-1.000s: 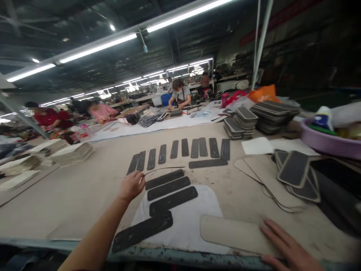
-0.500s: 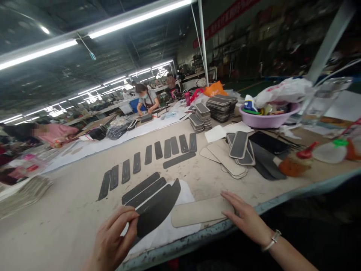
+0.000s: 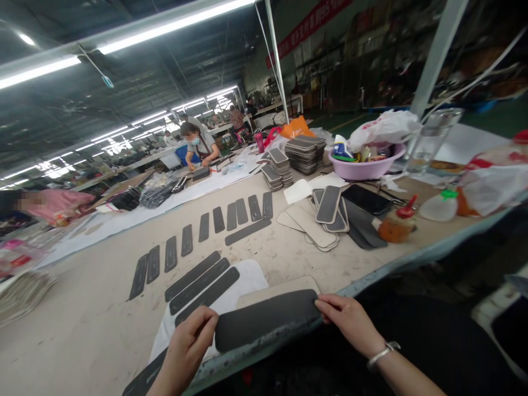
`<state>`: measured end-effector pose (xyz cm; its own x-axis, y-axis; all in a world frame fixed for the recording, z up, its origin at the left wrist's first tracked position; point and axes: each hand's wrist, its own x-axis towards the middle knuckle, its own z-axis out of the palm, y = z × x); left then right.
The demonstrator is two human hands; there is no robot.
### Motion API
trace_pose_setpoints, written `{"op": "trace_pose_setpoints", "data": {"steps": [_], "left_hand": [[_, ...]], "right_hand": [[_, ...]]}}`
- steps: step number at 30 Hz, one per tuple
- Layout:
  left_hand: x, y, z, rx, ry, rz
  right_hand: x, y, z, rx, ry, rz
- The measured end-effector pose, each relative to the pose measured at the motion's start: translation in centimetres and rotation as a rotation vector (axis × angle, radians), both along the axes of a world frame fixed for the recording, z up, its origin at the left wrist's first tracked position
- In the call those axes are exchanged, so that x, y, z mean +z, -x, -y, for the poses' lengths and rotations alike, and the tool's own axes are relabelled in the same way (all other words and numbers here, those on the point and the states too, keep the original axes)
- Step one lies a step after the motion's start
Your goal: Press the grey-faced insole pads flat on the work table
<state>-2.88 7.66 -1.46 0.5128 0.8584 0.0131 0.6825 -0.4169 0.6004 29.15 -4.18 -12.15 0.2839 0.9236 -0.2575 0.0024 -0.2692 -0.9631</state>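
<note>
Between my two hands stretches a long dark grey strip with rounded corners point(image 3: 267, 319). My left hand point(image 3: 190, 341) pinches its left end, and my right hand point(image 3: 345, 319) pinches the right end. Partly behind the strip lies a beige rounded panel point(image 3: 289, 287) on the table near its front edge. White paper point(image 3: 249, 273) is under several dark strips point(image 3: 199, 285) left of the panel. Another dark strip point(image 3: 144, 377) shows partly beneath my left forearm.
Smaller dark strips point(image 3: 187, 240) lie in a row across the table point(image 3: 94, 308). Stacked panels point(image 3: 304, 154), a purple basin point(image 3: 365, 169), loose panels point(image 3: 329, 204), a phone point(image 3: 367, 198) and a red-capped bottle point(image 3: 398, 223) stand right. A co-worker point(image 3: 202, 146) works farther back.
My left hand has brought the dark strip right, in front of the beige panel. My right hand has left the panel and now grips the strip's right end. The view has shifted right.
</note>
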Motion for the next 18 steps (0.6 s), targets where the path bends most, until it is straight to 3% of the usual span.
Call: {"op": "trace_pose_setpoints", "data": {"steps": [4,8,18], "left_hand": [[-4.5,-1.0,-2.1,0.186,0.255,0.009],[-7.6,-2.1,-4.2,0.223,0.254,-0.069],[-9.4,-3.3,-5.3,0.181,0.240,-0.174]], "right_hand": [[-0.3,-0.9,-0.5,0.001,0.005,0.138],[-0.4,-1.8,-2.4,0.030,0.047,0.246],[-1.6,-2.9,-5.0,0.058,0.213,0.474]]}}
